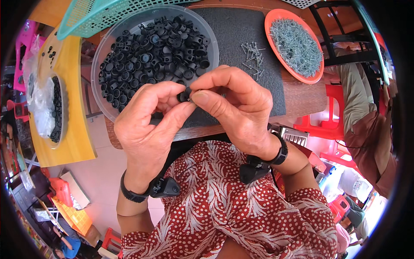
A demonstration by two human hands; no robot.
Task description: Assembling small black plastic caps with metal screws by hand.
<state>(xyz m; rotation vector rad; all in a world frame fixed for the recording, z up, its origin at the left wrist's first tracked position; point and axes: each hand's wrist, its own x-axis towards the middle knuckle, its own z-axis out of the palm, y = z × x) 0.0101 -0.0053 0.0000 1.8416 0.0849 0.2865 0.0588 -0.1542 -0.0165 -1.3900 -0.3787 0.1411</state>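
My left hand [148,125] pinches a small black plastic fitting [184,96] between thumb and fingers. Right against it, the thumb and forefinger of my right hand [237,105] are pressed together on a small metal piece, mostly hidden by the fingertips, possibly a screw. Both hands are held above the near edge of a dark foam mat [235,30]. Beyond my left hand stands a clear round tub [98,73] heaped with similar black fittings [146,56]. Several loose screws [254,56] lie on the mat beyond my right hand.
An orange plate [271,19] piled with screws [297,47] stands at the far right of the wooden table [302,99]. Behind the tub is a green plastic basket [92,19]. A yellow table [77,129] at left bears another tub of black parts. Red stools [321,123] stand at right.
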